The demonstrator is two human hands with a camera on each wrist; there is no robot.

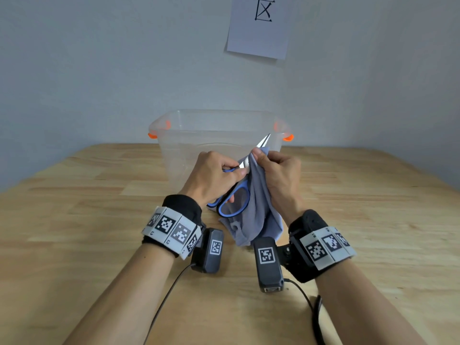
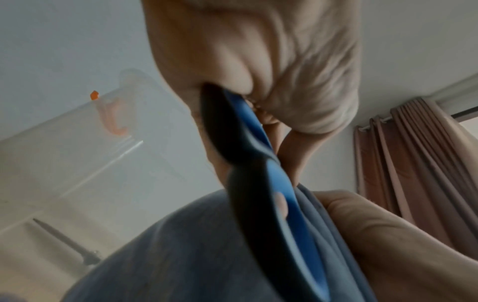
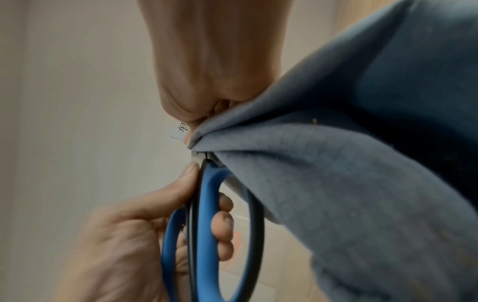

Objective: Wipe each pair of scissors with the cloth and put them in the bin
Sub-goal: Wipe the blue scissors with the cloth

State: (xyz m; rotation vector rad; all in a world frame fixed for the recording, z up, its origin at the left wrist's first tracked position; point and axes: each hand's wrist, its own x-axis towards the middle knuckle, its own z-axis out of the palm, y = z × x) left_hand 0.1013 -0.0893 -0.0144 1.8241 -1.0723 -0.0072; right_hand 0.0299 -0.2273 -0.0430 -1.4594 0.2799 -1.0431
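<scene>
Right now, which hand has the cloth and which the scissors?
The right hand pinches the grey-blue cloth around the blades; the left hand grips the scissors by their blue handles.

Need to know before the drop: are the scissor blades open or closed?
Closed. The scissors show their blades together as one point above the cloth, and the blue handle loops lie side by side.

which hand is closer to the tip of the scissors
Right. The right hand pinches the cloth around the blades just below the scissors tip; the left hand grips farther back at the blue handles.
</scene>
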